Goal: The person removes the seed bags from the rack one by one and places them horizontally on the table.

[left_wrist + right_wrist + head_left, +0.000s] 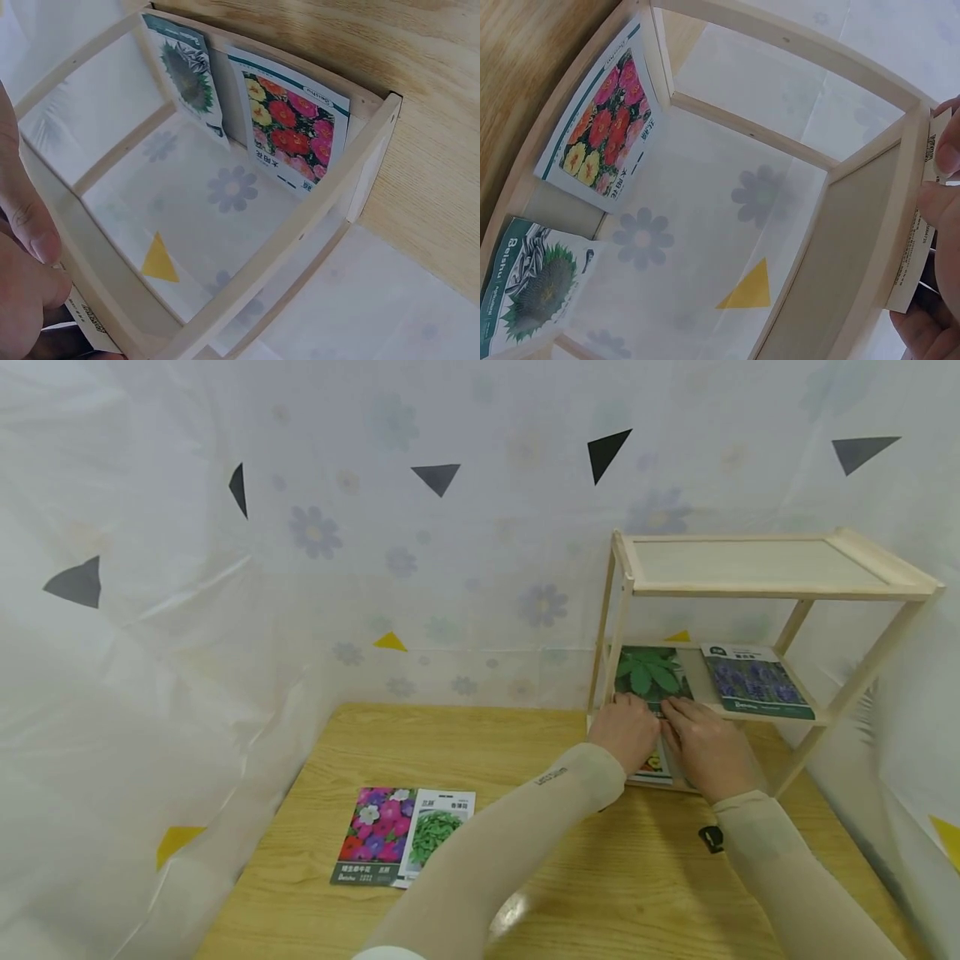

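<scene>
On the middle shelf lies a green-leaf seed packet (648, 672), its front edge pinched by my left hand (626, 728) and, just to the right, my right hand (708, 747). Both thumbs meet near the packet's barcoded back in the wrist views, where its edge (94, 326) (911, 262) shows along the shelf front. A purple-flower packet (757, 681) rests on the right of that shelf. Below, the lower shelf holds a red-and-yellow flower packet (292, 127) and a spiky green packet (540, 289). My hands hide part of the leaf packet.
The wooden rack (772, 592) stands at the table's back right. Two packets, one with pink and purple flowers (378, 827) and one with green leaves (437, 831), lie on the table (420, 739) at left. A small black object (711, 838) sits below my right wrist.
</scene>
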Demonstrator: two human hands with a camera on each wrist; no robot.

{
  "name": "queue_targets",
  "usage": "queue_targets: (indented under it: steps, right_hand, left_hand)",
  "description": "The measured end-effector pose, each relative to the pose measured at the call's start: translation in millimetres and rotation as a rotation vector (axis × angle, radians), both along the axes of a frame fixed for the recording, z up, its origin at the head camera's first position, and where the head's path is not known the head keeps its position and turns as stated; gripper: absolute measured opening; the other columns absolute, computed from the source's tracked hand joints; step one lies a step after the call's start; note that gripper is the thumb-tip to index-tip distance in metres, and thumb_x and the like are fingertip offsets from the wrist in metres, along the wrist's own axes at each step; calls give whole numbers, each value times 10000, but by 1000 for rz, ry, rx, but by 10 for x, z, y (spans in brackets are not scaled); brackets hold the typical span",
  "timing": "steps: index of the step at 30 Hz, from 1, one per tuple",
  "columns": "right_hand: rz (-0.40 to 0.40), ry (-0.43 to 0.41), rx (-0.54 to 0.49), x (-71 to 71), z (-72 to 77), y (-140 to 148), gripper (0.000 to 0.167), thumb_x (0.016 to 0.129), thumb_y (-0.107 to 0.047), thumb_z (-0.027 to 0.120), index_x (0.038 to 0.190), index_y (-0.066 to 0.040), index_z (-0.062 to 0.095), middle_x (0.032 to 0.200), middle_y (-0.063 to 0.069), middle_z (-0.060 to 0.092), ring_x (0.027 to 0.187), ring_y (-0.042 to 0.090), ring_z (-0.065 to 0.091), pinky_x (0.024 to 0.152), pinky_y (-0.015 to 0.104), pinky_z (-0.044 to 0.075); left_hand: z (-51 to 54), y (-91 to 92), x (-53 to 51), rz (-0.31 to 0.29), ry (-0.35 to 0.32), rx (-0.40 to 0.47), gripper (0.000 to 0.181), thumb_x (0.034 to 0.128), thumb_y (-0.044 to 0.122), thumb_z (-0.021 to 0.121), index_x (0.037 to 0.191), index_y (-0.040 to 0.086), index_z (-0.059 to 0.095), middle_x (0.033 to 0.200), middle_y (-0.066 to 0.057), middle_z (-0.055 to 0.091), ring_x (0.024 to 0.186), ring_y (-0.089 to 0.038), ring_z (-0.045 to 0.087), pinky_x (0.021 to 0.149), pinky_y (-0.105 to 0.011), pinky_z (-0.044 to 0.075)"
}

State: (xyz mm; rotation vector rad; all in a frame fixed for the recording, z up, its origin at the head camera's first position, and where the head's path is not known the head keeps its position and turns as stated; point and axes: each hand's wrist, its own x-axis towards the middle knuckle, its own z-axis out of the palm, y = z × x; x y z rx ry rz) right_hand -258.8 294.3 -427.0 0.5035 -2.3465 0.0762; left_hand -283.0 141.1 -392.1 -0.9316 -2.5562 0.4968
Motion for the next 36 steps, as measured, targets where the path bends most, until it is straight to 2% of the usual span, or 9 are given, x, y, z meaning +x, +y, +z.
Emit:
queue_targets:
  steps: [5,12,19,26,30,32,36]
  right_hand:
    - [7,12,12,18,14,-4,392,845,-159,721,1179,38,665,1151,223,648,996,392,629,796,516,528]
    - [8,27,8,43,35,-25,406,830,-168,733,1173,39,668,1143,221,652,995,385,629,791,515,528]
    - [4,23,-3,71,28,-37,357,922,-228,651,1162,35,673,1134,223,646,979,390,620,759,523,531]
    - [11,35,-41,100,17,-56,360,820,-181,747,1114,22,701,1090,249,642,958,411,611,799,543,513]
    - [20,50,-64,110,-1,-64,351,826,-206,741,1096,17,709,1073,250,645,961,409,609,827,543,499]
    - [23,62,-71,115,-10,-66,379,905,-307,668,1096,17,708,1071,244,649,961,404,611,833,541,496]
    - [28,86,-76,121,-24,-68,617,1006,-502,397,1094,25,704,1062,241,653,942,402,619,824,546,500]
  left_hand:
    - [-2,-10,-2,-9,8,4,351,1037,336,411,1149,197,714,1104,-19,659,962,-155,627,741,-225,549]
    - [0,-24,16,-8,5,15,353,1032,350,422,1187,189,695,1135,-17,650,980,-151,621,780,-218,538]
    - [-12,-46,36,-5,-26,23,337,1033,341,428,1191,200,690,1135,-1,639,1010,-150,600,824,-231,531]
    - [-14,-74,55,-17,-35,16,322,1029,316,454,1250,197,655,1228,-5,615,1119,-161,566,914,-239,493]
    - [-36,-102,55,-44,-24,41,300,1015,328,487,1229,214,664,1213,27,619,1121,-133,554,983,-233,440]
    - [-55,-120,50,-62,-11,67,294,1009,332,500,1212,207,673,1186,36,627,1103,-119,555,998,-225,419]
    - [-87,-163,40,-100,40,81,334,993,354,526,1240,170,655,1158,36,632,1082,-104,553,1019,-230,386]
